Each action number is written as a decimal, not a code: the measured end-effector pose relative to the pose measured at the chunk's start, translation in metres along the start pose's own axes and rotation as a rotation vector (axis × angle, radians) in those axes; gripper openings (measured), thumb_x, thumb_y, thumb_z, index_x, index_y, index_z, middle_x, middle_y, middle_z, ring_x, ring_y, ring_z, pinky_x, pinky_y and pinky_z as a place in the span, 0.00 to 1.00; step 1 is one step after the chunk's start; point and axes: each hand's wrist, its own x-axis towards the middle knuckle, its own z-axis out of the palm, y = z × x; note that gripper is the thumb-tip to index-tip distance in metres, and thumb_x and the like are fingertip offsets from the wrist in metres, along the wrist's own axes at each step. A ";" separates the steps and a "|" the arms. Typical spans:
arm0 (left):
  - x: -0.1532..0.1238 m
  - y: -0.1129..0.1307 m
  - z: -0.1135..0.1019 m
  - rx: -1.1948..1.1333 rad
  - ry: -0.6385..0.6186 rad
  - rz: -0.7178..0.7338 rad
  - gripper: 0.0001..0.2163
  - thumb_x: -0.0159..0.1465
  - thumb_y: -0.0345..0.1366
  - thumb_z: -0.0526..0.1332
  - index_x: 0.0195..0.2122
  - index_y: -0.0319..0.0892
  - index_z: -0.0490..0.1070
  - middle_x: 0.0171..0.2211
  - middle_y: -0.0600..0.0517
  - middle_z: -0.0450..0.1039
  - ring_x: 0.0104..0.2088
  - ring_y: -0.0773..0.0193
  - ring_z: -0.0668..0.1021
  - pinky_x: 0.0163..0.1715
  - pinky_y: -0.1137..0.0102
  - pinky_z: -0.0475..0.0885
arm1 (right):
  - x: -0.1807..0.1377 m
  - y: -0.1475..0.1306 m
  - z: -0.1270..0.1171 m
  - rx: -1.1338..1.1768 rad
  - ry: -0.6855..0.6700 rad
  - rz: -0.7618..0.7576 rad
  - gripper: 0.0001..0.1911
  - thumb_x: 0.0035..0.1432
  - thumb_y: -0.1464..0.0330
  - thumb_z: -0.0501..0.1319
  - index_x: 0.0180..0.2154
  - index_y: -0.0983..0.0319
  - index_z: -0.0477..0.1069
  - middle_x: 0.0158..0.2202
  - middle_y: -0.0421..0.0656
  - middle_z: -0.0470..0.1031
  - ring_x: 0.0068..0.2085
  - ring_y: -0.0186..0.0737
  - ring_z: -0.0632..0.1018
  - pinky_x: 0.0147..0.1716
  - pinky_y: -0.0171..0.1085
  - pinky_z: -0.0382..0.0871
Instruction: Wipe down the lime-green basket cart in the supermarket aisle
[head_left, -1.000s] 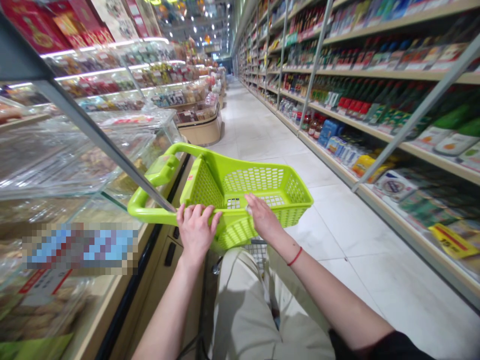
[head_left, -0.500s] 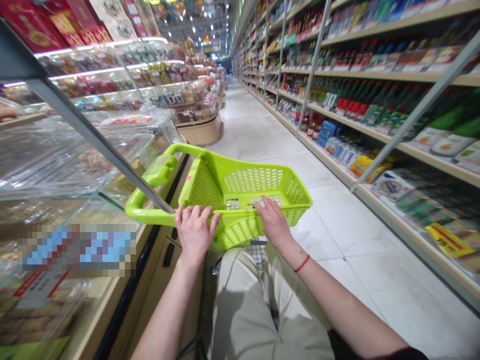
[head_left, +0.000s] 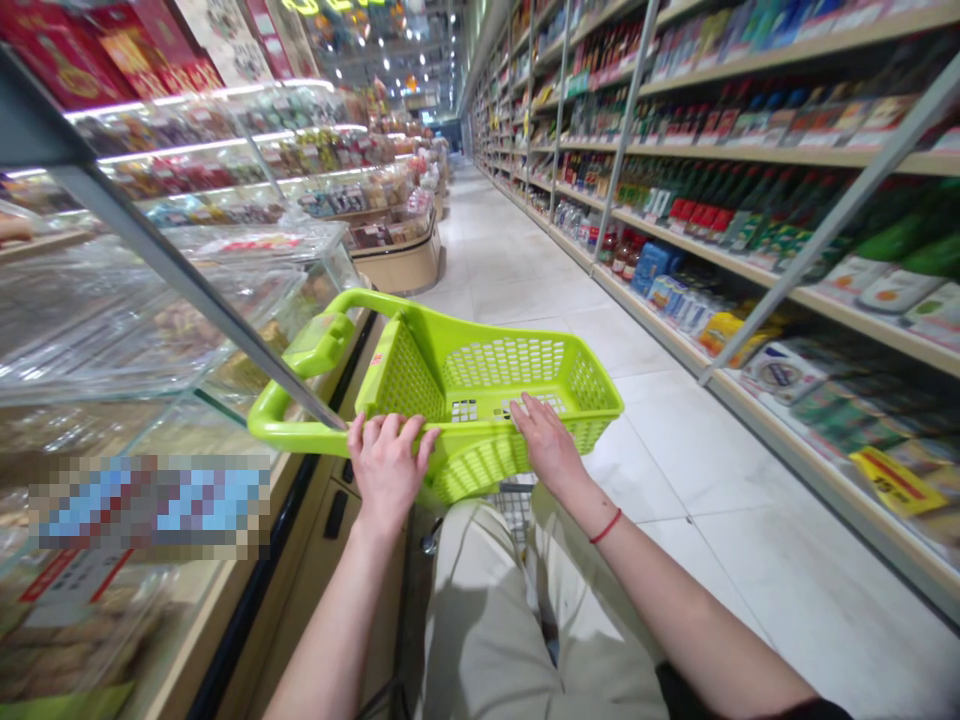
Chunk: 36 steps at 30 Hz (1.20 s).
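A lime-green plastic shopping basket rides on a cart frame just in front of me, with nothing lying in it. My left hand is curled over the basket's near rim, next to its looped green handle. My right hand lies over the near rim further right, with its fingers reaching down into the basket. A red string circles my right wrist.
Glass-fronted food display cases press close on the left, the basket's handle against them. Long shelves of bottles and packets line the right side. A pale tiled aisle runs straight ahead. My beige trousers fill the lower middle.
My right hand slid a little to the right along the basket's near edge and settled there. The basket and left hand have barely shifted.
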 end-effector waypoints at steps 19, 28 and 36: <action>-0.001 -0.002 0.001 0.006 0.003 0.014 0.10 0.66 0.44 0.58 0.42 0.48 0.76 0.36 0.49 0.75 0.45 0.53 0.72 0.62 0.52 0.53 | -0.009 0.029 0.001 0.034 0.026 0.021 0.28 0.61 0.84 0.49 0.60 0.63 0.68 0.62 0.56 0.68 0.64 0.48 0.67 0.63 0.55 0.60; 0.000 -0.001 0.001 -0.010 0.010 -0.003 0.11 0.66 0.46 0.58 0.41 0.48 0.76 0.36 0.49 0.75 0.45 0.52 0.72 0.61 0.52 0.53 | -0.003 0.008 0.004 0.057 0.010 0.027 0.36 0.56 0.87 0.49 0.63 0.60 0.64 0.65 0.55 0.63 0.67 0.49 0.62 0.63 0.55 0.60; -0.002 -0.003 0.002 -0.019 0.005 0.009 0.11 0.66 0.46 0.58 0.42 0.48 0.76 0.36 0.49 0.75 0.46 0.52 0.72 0.61 0.51 0.53 | -0.004 0.012 0.000 0.041 -0.012 -0.037 0.34 0.56 0.86 0.49 0.63 0.63 0.64 0.65 0.56 0.63 0.67 0.47 0.63 0.64 0.53 0.59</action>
